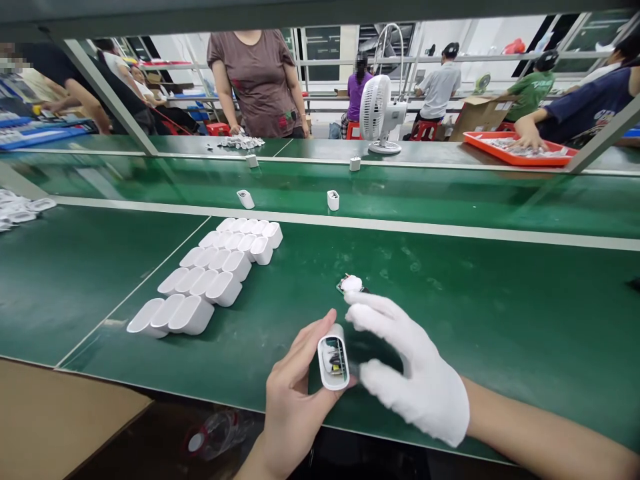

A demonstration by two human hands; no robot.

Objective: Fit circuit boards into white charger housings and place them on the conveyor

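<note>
My bare left hand [299,393] grips a white plastic charger housing [334,383] near the front edge of the green bench. Its open end faces me, and a circuit board [331,355] with small parts shows inside. To the right of the housing is my right hand [415,373] in a white glove, fingers apart and nothing between them. Just beyond the gloved fingertips lies a loose circuit board [351,284] with a white blob on top. Left of my hands stand rows of white housings [191,315], their rounded open ends up.
A conveyor belt [425,197] runs behind a pale rail, carrying a few white housings [333,200]. Across it are a fan [376,110], a red tray [520,157] and several people. White parts [20,208] lie far left; a cardboard box [65,420] sits lower left.
</note>
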